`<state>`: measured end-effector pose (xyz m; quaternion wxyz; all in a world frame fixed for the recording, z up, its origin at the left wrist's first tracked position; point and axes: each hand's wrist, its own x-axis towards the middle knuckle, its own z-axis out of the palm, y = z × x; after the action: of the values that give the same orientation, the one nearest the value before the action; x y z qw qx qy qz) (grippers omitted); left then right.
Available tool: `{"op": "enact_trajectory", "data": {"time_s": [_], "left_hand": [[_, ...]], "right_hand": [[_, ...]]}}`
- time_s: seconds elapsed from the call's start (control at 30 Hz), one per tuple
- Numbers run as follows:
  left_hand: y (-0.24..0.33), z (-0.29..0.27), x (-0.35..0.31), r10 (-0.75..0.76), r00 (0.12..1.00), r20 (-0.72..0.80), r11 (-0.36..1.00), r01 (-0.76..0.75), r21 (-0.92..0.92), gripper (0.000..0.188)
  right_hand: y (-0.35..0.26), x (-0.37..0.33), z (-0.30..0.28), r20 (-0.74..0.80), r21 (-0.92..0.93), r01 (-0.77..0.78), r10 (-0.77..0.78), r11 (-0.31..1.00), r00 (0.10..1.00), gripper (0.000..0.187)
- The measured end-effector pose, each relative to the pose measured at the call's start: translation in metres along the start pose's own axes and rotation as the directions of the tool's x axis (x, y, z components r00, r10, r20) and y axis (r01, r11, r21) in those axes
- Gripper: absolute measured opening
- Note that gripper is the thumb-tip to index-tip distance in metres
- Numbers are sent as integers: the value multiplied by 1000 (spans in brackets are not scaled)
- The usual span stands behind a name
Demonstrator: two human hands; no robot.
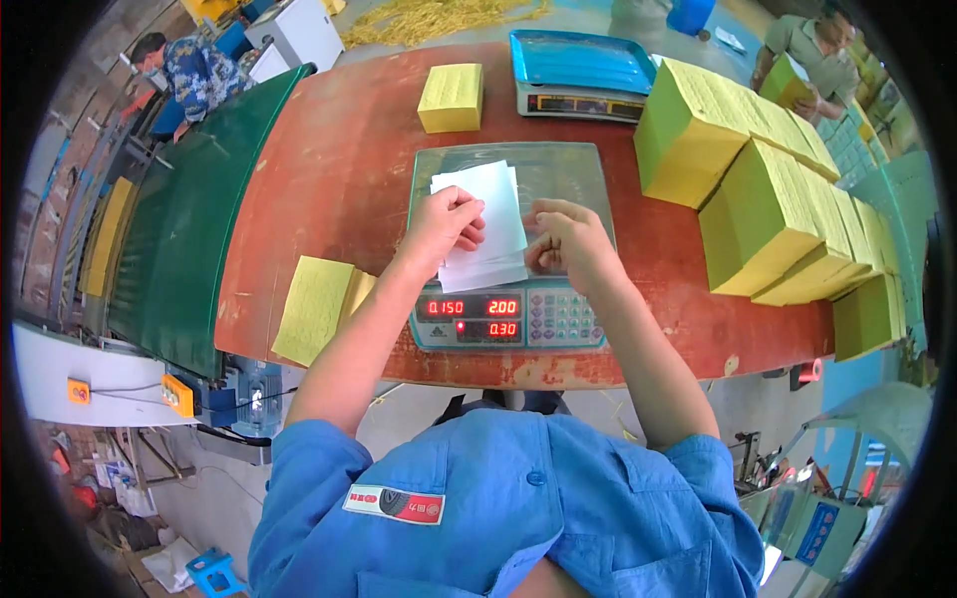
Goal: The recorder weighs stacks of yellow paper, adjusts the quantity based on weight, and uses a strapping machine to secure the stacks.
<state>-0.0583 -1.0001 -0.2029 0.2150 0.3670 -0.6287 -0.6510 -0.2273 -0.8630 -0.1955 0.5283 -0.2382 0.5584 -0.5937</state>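
Observation:
My left hand is over the left side of a small stack of white paper sheets. Its thumb and forefinger are pressed together; what they pinch, if anything, cannot be made out. Just right of the sheets is my right hand, slightly blurred, its fingers half bent and apart with nothing seen between them. The sheets lie a little unevenly on the pan of a digital scale, whose red display is lit at the near side.
Stacked yellow paper blocks line the reddish table's right side. Single yellow blocks stand at back and near left. A second scale with a blue tray is behind. A green conveyor belt runs left. Two people work farther off.

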Motion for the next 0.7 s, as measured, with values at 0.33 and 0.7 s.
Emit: {"op": "enact_trajectory", "data": {"time_s": [0.33,0.7], "left_hand": [[2,0,2,-43,999,19,997,44,-63,28],[-2,6,-1,82,997,-14,995,-81,52,49]], "right_hand": [[-7,31,27,135,-231,110,-80,967,988,34],[5,54,23,80,-170,129,-116,977,990,27]]}}
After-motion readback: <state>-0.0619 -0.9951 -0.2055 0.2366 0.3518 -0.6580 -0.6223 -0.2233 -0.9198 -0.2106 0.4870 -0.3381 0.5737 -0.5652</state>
